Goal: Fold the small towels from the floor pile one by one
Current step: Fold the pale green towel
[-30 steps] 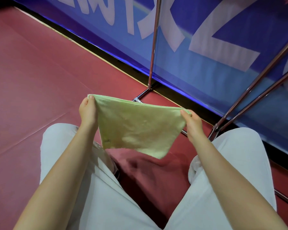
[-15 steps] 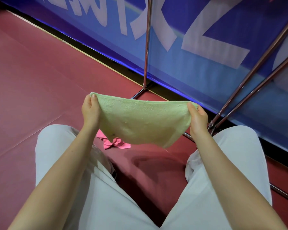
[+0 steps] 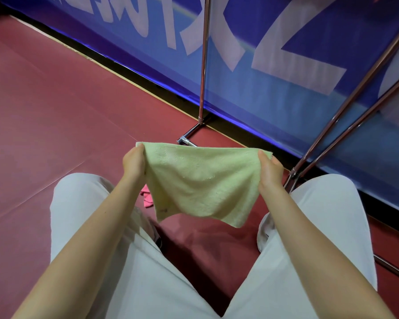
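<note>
Between the two raised hands a small green towel (image 3: 203, 183) hangs spread in the air, its top edge pulled fairly straight from corner to corner. On one side the left hand (image 3: 134, 163) pinches the upper left corner, thumb and fingers closed on the cloth; on the other the right hand (image 3: 270, 170) pinches the upper right corner the same way, with a little tip of fabric poking out past its fingers. Below that edge the towel sags loose, its lower corners drooping above the gap between the person's knees, which are clad in light grey trousers (image 3: 83, 203). Just behind the towel's lower left part, a bit of pink cloth (image 3: 146, 199) lies on the red floor (image 3: 55, 116), mostly hidden. Farther out, chrome rack legs (image 3: 203, 65) stand on the floor near a blue banner (image 3: 274, 77) with large white lettering.
</note>
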### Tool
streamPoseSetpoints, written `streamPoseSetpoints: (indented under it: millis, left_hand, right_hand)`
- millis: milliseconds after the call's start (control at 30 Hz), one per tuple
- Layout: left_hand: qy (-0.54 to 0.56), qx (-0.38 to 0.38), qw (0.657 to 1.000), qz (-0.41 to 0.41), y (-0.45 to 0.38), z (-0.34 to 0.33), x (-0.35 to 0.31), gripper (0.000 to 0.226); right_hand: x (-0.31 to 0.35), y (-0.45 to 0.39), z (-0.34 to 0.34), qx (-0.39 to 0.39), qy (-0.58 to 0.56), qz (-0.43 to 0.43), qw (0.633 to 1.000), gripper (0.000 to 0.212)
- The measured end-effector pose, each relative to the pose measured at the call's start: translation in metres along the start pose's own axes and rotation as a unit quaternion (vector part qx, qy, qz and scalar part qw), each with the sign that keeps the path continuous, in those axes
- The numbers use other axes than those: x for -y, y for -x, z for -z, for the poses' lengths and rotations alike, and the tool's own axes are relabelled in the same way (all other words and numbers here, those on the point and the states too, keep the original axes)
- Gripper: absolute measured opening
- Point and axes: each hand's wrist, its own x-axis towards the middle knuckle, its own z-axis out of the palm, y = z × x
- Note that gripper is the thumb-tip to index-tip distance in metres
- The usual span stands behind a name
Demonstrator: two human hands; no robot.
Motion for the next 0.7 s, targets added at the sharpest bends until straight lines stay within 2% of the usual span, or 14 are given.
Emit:
streamPoseSetpoints:
  millis: [167,333,500,700]
  left_hand:
    - [0.072,0.060,0.993,0.066,0.013,-0.013,0.008,0.014]
    - [0.134,0.109,0.979,0.111,0.031,-0.030,0.009,0.023]
    - [0.113,0.157,0.976,0.104,0.055,-0.054,0.009,0.012]
    - [0.068,0.232,0.966,0.093,0.081,-0.082,0.025,0.025]
  right_hand:
    - [-0.006,0.004,-0.010,-0.018,-0.030,-0.044,0.998,0.012]
    - [-0.008,0.011,-0.024,0.000,-0.035,-0.063,0.997,0.005]
    - [-0.021,0.026,-0.043,0.059,-0.006,-0.058,0.997,0.011]
    - [-0.028,0.044,-0.059,0.066,0.065,0.007,0.996,0.018]
